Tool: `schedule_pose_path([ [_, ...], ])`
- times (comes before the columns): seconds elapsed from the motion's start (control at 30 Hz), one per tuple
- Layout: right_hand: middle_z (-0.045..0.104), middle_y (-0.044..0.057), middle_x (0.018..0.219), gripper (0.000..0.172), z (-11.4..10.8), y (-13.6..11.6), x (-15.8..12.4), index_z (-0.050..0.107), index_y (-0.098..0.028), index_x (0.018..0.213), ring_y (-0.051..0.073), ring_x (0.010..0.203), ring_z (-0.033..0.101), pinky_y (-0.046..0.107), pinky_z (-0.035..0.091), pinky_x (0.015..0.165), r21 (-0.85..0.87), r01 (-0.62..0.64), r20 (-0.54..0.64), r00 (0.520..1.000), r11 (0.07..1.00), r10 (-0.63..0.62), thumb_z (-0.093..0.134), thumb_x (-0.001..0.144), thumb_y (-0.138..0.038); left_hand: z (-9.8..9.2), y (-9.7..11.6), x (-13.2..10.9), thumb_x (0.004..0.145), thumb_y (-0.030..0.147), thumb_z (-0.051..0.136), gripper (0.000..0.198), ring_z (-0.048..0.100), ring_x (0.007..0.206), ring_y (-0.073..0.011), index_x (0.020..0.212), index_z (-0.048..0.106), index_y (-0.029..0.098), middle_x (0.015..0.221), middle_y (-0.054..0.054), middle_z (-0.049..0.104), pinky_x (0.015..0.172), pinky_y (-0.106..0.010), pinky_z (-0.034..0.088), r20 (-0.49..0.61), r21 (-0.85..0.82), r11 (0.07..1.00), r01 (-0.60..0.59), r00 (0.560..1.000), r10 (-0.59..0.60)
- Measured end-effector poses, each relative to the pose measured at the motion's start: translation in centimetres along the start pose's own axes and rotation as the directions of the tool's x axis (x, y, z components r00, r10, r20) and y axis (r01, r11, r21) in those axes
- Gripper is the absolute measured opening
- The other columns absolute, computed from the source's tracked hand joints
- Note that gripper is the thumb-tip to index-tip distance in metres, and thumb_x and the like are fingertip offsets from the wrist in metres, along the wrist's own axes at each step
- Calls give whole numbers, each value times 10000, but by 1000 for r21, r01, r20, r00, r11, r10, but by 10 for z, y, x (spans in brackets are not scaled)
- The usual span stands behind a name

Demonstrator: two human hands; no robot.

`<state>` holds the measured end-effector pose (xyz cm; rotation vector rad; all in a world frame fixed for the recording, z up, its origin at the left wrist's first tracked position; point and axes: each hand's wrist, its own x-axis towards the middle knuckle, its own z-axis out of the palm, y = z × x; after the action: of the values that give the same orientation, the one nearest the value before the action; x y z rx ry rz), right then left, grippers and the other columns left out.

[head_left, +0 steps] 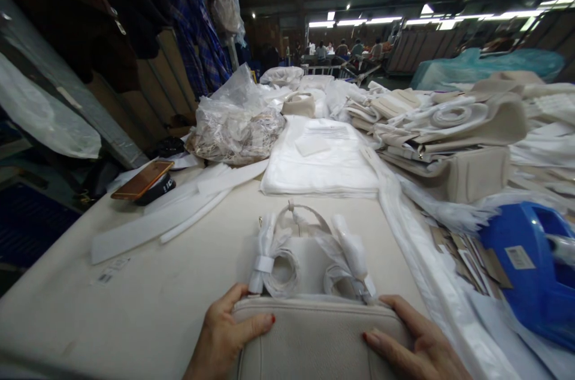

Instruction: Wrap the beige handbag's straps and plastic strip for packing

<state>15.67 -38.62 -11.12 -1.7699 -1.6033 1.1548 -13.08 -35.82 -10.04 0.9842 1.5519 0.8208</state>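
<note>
On the bag, parted left fingers and right fingers seemingly grip.

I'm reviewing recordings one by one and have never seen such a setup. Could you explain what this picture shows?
There is no machine here: this single picture comes from a camera on a person's head, looking forward and down. Their left hand and right hand hold a beige bag near its upper corners. Wrapped straps show beyond its top edge. Farther along the pale table lies a white stack, with piled beige pieces to its right.
</note>
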Motion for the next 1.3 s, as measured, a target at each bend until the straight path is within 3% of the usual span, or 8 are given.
schedule_pose_path([
  [0.13,692,51,1004,453,-8,-3,8,536,-207,1140,215,881,669,268,529,709,-341,255,-167,931,905,-325,592,814,-517,-1,2,3,564,429,729,365,596,645,-193,796,629,166,665,22,655,598,-249,433,24,42,999,-10,1000,9],
  [0.2,645,95,1092,409,-12,-15,16,514,-184,1185,231,984,622,309,498,801,-539,446,-213,749,714,-628,591,856,-416,-1,2,4,563,443,726,377,588,637,-194,795,630,161,659,18,653,594,-254,429,39,54,998,-17,999,14],
  [0.27,638,79,1067,266,-14,-38,27,537,-197,1147,225,980,584,336,448,819,-640,581,-71,606,502,-792,563,894,-278,-2,1,5,554,446,731,386,581,647,-196,788,631,156,650,15,647,600,-255,424,39,66,998,-24,999,22],
  [0.43,651,2,827,122,-4,-92,59,595,-212,788,202,826,540,346,363,733,-645,722,461,630,252,-626,593,865,-118,-3,-3,8,561,425,737,382,567,676,-193,804,639,146,668,18,640,622,-254,424,54,51,997,-56,997,54],
  [0.6,615,3,747,157,-4,-88,86,588,-190,740,166,707,499,289,350,653,-645,763,542,492,38,-682,583,842,-71,-5,-8,12,554,444,735,405,587,690,-213,810,643,145,672,8,649,626,-268,429,66,45,996,-73,995,70],
  [0.97,609,63,742,141,7,-72,103,601,-153,758,176,669,552,251,354,562,-814,409,42,749,412,-661,507,801,-56,-2,-8,12,547,495,731,389,537,620,-182,703,585,171,604,32,566,579,-248,392,-1,58,996,-65,998,65],
  [1.17,650,37,828,134,2,-81,88,620,-178,819,154,747,616,224,466,637,-703,509,103,764,497,-637,581,772,-59,-1,-6,12,555,489,705,373,555,657,-205,717,598,171,625,19,589,600,-257,404,-18,112,991,-72,997,74],
  [1.3,653,65,968,175,-18,-58,65,584,-195,996,182,846,637,288,527,728,-484,448,-170,794,752,-583,569,838,-266,-2,-3,12,556,489,698,381,572,679,-222,739,612,166,635,13,605,618,-265,409,-10,155,986,-55,998,58],
])
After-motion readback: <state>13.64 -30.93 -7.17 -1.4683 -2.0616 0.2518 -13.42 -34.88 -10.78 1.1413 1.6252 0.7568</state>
